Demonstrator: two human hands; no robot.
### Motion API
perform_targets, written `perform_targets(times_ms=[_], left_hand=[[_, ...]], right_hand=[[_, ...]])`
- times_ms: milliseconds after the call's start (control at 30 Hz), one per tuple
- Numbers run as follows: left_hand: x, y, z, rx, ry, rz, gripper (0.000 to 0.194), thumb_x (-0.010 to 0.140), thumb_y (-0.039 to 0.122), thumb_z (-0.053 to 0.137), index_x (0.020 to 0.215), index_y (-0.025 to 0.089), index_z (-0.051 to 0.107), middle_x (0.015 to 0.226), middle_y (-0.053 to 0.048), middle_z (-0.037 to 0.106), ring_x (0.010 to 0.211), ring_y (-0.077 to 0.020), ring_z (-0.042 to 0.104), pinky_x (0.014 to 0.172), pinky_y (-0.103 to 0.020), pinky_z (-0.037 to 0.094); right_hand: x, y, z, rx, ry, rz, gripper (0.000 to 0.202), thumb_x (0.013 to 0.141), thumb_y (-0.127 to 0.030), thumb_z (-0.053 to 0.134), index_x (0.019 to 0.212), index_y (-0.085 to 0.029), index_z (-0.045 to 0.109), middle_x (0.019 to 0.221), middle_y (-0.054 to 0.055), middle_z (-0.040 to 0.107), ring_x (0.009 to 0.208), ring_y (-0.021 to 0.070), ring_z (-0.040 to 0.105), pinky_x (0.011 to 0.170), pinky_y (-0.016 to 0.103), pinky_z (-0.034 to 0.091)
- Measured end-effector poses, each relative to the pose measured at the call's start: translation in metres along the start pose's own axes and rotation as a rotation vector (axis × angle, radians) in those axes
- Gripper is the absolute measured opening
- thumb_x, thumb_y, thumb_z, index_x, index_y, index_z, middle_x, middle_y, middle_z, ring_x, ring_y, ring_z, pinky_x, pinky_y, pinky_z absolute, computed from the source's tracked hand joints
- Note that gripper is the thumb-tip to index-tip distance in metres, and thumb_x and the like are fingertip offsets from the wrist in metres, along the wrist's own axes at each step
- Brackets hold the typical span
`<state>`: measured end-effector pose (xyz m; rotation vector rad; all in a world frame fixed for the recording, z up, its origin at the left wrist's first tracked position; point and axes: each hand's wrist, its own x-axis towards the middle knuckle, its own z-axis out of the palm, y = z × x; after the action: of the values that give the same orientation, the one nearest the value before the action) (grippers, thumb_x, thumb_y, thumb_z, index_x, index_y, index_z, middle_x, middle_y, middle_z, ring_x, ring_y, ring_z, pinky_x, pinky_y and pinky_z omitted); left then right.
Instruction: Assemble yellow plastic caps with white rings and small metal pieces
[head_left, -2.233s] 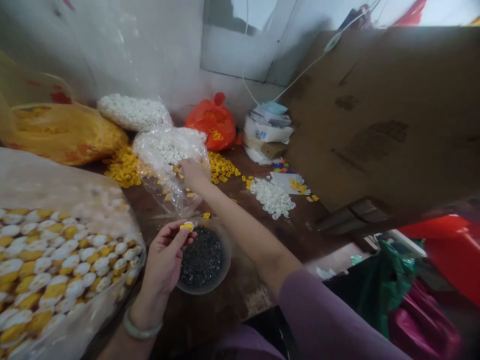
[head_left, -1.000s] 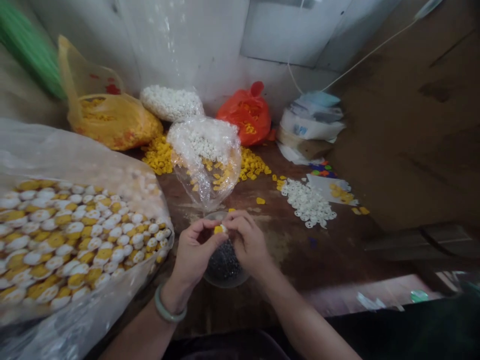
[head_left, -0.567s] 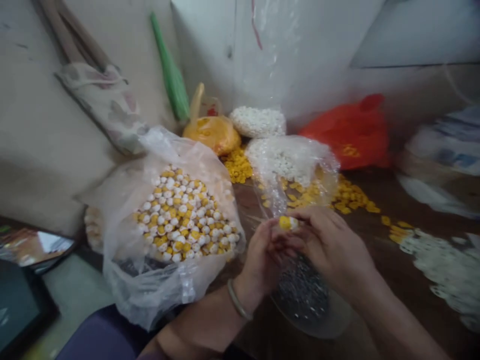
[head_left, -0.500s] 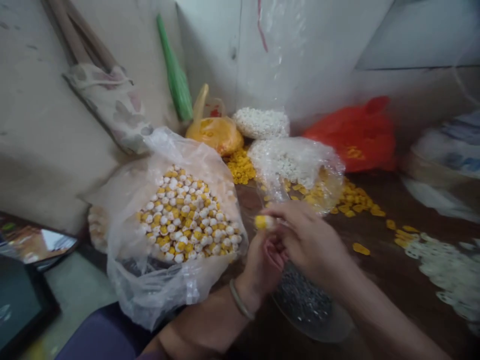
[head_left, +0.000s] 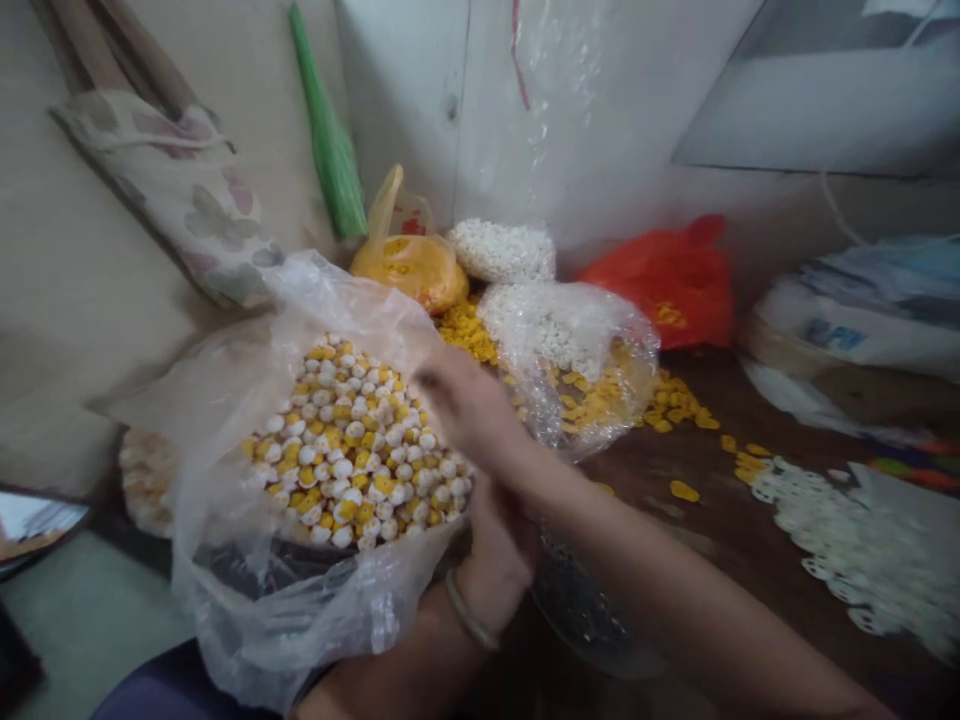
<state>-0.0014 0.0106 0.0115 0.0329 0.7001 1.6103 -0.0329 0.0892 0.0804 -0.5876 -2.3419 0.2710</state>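
Head view: yellow-white pieces [head_left: 352, 445] in bag [head_left: 300, 630], just left of right hand [head_left: 474, 408].

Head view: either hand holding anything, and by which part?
Cannot tell. The right hand is blurred, with no held item discernible; the left hand is mostly hidden behind the right forearm.

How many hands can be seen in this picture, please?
2: the right hand by the plastic bag of yellow-and-white pieces, and the left hand below the right one, partly hidden.
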Motion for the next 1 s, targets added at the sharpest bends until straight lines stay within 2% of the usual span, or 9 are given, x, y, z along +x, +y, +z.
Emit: perform_targets(times_ms=[67, 100, 200, 333, 467, 633, 767, 867, 1000], left_hand=[[0.0, -0.002, 0.002, -0.082, 0.017, 0.027, 0.035, 0.082, 0.053, 0.059, 0.077, 0.019, 0.067, 0.078, -0.004, 0.067, 0.072, -0.0161, 0.062, 0.064, -0.026, 0.047], [0.0, -0.001, 0.003, -0.125, 0.029, 0.035, 0.034, 0.082, 0.051, 0.06, 0.077, 0.018, 0.068, 0.078, -0.004, 0.067, 0.073, -0.0159, 0.062, 0.064, -0.026, 0.046], [0.001, 0.002, 0.005, -0.18, 0.057, 0.059, 0.032, 0.084, 0.044, 0.061, 0.078, 0.014, 0.07, 0.081, -0.007, 0.068, 0.077, -0.0162, 0.063, 0.066, -0.026, 0.047], [0.002, 0.006, 0.003, -0.185, 0.019, 0.045, 0.034, 0.088, 0.041, 0.055, 0.079, 0.013, 0.072, 0.081, -0.008, 0.068, 0.077, -0.0159, 0.063, 0.066, -0.025, 0.047], [0.002, 0.004, 0.002, -0.161, 0.034, 0.0, 0.031, 0.085, 0.039, 0.06, 0.077, 0.011, 0.072, 0.08, -0.009, 0.068, 0.075, -0.016, 0.063, 0.063, -0.025, 0.046], [0.0, 0.005, 0.005, -0.12, 0.042, 0.076, 0.021, 0.07, 0.031, 0.079, 0.082, 0.016, 0.07, 0.084, -0.003, 0.069, 0.076, -0.0136, 0.063, 0.063, -0.024, 0.046], [-0.003, 0.008, 0.007, -0.083, 0.027, 0.106, 0.033, 0.066, 0.035, 0.083, 0.092, 0.018, 0.071, 0.092, -0.003, 0.072, 0.082, -0.0126, 0.064, 0.07, -0.023, 0.048], [-0.006, 0.007, 0.006, -0.027, -0.046, 0.054, 0.034, 0.06, 0.033, 0.087, 0.086, 0.016, 0.073, 0.087, -0.003, 0.073, 0.078, -0.0121, 0.065, 0.073, -0.023, 0.05], [-0.01, 0.001, 0.006, 0.03, -0.08, -0.02, 0.036, 0.05, 0.03, 0.091, 0.079, 0.016, 0.074, 0.078, -0.001, 0.074, 0.069, -0.0105, 0.066, 0.069, -0.021, 0.052]], right_hand=[[0.006, 0.043, -0.005, -0.157, 0.005, 0.339, 0.028, 0.092, -0.004, 0.037, 0.109, -0.014, 0.057, 0.11, 0.011, 0.058, 0.104, 0.0213, 0.053, 0.091, 0.033, 0.045], [0.009, 0.064, -0.002, -0.237, -0.108, 0.471, 0.031, 0.091, -0.002, 0.036, 0.112, -0.012, 0.056, 0.116, 0.014, 0.056, 0.109, 0.0219, 0.052, 0.093, 0.032, 0.043], [0.013, 0.112, 0.018, -0.277, -0.289, 0.556, 0.029, 0.085, 0.002, 0.043, 0.106, -0.008, 0.061, 0.11, 0.018, 0.06, 0.099, 0.0246, 0.057, 0.088, 0.033, 0.045], [0.006, 0.135, 0.043, -0.307, -0.376, 0.584, 0.025, 0.09, -0.002, 0.046, 0.108, -0.007, 0.062, 0.108, 0.018, 0.062, 0.098, 0.0252, 0.059, 0.091, 0.039, 0.044], [0.0, 0.129, 0.041, -0.3, -0.4, 0.597, 0.026, 0.091, -0.007, 0.048, 0.11, -0.01, 0.065, 0.108, 0.015, 0.064, 0.096, 0.025, 0.06, 0.091, 0.039, 0.045], [-0.021, 0.1, -0.005, -0.241, -0.375, 0.53, 0.018, 0.086, -0.006, 0.057, 0.096, -0.013, 0.069, 0.105, 0.012, 0.065, 0.096, 0.0214, 0.061, 0.087, 0.029, 0.046], [-0.068, 0.064, -0.055, -0.007, -0.237, 0.292, 0.018, 0.085, -0.003, 0.056, 0.092, -0.017, 0.066, 0.092, 0.004, 0.066, 0.09, 0.0169, 0.061, 0.083, 0.029, 0.048], [-0.106, 0.039, -0.077, 0.077, -0.134, 0.137, 0.023, 0.087, -0.003, 0.048, 0.092, -0.018, 0.065, 0.093, 0.006, 0.063, 0.09, 0.018, 0.059, 0.079, 0.031, 0.05], [-0.145, 0.022, -0.085, 0.043, -0.007, 0.21, 0.028, 0.092, -0.008, 0.045, 0.111, -0.022, 0.061, 0.107, 0.008, 0.062, 0.101, 0.0212, 0.058, 0.086, 0.037, 0.051]])
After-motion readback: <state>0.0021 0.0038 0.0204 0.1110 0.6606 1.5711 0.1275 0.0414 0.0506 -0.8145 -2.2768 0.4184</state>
